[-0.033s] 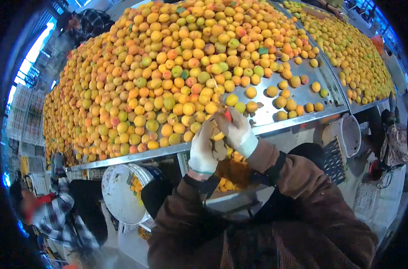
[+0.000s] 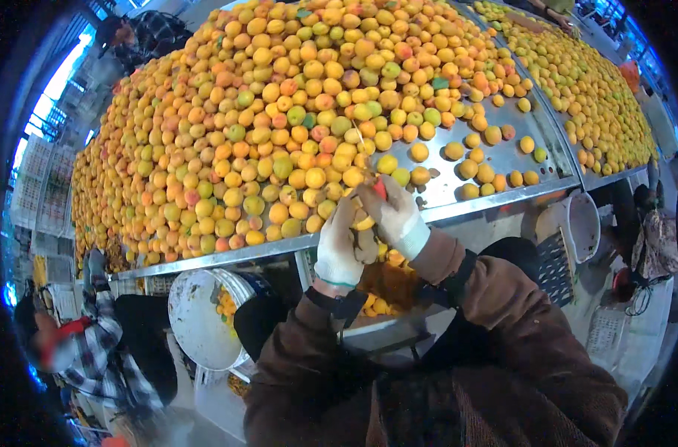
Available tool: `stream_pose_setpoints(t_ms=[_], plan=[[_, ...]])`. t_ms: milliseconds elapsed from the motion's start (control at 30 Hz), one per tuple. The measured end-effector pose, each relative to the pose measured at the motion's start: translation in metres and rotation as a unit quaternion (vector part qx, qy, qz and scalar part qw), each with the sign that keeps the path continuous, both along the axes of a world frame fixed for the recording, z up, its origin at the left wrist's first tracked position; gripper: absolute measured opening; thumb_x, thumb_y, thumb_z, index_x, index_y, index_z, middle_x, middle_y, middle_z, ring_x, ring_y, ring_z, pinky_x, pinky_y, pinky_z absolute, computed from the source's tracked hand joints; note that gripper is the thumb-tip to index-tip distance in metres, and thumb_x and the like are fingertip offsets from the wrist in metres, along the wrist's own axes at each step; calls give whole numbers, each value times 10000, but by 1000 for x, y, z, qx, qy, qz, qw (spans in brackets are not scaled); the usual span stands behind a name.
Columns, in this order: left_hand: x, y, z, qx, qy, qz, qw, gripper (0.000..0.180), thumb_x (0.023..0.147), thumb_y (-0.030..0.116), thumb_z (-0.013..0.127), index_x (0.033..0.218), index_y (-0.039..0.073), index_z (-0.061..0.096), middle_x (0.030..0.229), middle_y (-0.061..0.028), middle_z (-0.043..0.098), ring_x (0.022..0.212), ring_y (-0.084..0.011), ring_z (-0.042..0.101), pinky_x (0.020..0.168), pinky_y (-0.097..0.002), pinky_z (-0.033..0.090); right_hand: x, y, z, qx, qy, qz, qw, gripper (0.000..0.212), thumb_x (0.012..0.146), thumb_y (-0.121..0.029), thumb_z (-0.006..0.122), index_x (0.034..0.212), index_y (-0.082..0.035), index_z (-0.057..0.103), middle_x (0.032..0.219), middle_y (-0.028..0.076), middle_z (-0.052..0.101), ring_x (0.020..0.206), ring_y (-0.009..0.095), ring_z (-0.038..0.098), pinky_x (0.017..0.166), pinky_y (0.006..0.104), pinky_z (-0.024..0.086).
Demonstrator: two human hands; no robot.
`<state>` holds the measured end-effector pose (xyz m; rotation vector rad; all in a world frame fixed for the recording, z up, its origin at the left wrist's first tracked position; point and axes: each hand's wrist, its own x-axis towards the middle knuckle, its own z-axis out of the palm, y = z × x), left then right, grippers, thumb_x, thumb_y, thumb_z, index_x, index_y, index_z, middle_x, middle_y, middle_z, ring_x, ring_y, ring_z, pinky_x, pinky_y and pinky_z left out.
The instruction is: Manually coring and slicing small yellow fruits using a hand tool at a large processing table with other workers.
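Observation:
Both my hands wear white gloves with soiled fingers and meet just past the front edge of a metal sorting table (image 2: 443,190). My left hand (image 2: 339,246) is closed around an apricot (image 2: 363,223), of which only a yellow piece shows between the gloves. In my right hand (image 2: 401,222), pressed close against the left, is a small tool with a red handle (image 2: 381,188); its working end is hidden. A large heap of apricots (image 2: 279,134), yellow to orange with some green ones, covers most of the table beyond my hands.
Below my hands stands a container with orange fruit pieces (image 2: 380,305). A white bucket (image 2: 205,320) is at its left, another pale bucket (image 2: 581,223) at the right. A second table of apricots (image 2: 577,89) adjoins at right. A person in a checked shirt (image 2: 93,357) sits at left.

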<state>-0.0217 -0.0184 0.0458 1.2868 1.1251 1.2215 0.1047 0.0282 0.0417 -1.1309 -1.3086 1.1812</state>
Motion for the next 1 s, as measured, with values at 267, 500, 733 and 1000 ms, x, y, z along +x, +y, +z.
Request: stream_pose_setpoints(t_ms=[267, 500, 733, 1000], plan=[[-5, 12, -21, -47, -97, 14, 994, 273, 946, 44, 394, 1159, -3, 558, 866, -63, 586, 614, -109, 564, 524, -236, 453, -2, 11, 25, -153, 96, -64, 982, 276, 905, -254, 595, 1027, -9, 563, 838, 77, 617, 711, 105, 559, 609, 243, 455], [4, 17, -36, 92, 127, 14, 987, 301, 801, -116, 409, 1055, -27, 543, 945, -128, 554, 748, -241, 637, 608, -308, 543, 25, 24, 52, -137, 399, -33, 906, 330, 920, -293, 555, 680, -122, 407, 544, 3, 390, 412, 115, 351, 380, 261, 240], [15, 15, -36, 254, 271, 84, 924, 222, 880, -36, 426, 1067, -36, 546, 927, -122, 553, 802, -231, 611, 632, -310, 530, 6, 10, 61, -30, 223, -119, 967, 276, 913, -232, 556, 693, -91, 467, 494, 3, 406, 384, 114, 347, 386, 269, 250], [32, 6, -22, 12, -133, 21, 991, 297, 1000, 270, 396, 1064, 32, 561, 857, -60, 613, 623, -159, 590, 484, -259, 468, -1, 12, 51, -68, 277, -104, 953, 331, 918, -286, 553, 665, -118, 422, 486, -4, 373, 388, 106, 329, 375, 266, 232]])
